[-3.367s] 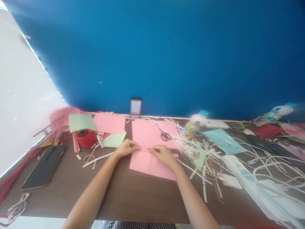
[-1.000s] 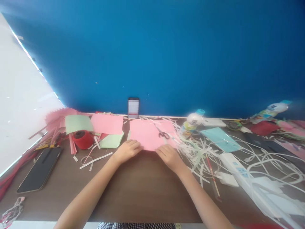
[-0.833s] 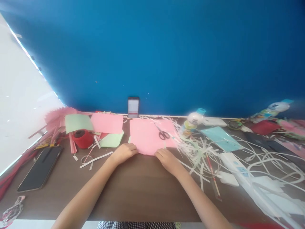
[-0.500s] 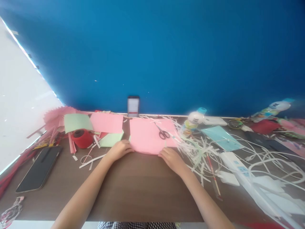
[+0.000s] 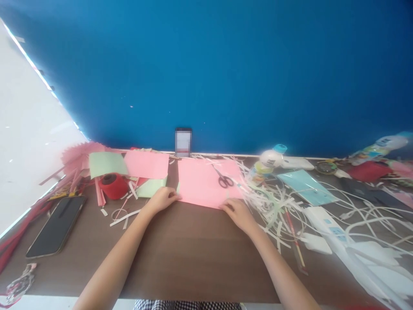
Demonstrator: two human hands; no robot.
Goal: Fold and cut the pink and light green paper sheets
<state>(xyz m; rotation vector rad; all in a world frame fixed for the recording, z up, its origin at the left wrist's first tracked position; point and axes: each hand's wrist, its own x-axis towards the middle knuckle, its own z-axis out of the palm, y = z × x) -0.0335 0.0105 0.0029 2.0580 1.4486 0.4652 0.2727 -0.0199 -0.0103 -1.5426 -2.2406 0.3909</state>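
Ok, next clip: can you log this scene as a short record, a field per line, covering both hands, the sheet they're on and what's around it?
left hand: the left hand, fingers at the near left corner of the pink sheet
right hand: the right hand, fingers at the sheet's near edge, towards its right end
grip: pinching or pressing, cannot tell
on the sheet: scissors, handles towards the person
left of sheet: red spool, dark phone
right of sheet: paper strips, bottle, power strip
backdrop: blue wall
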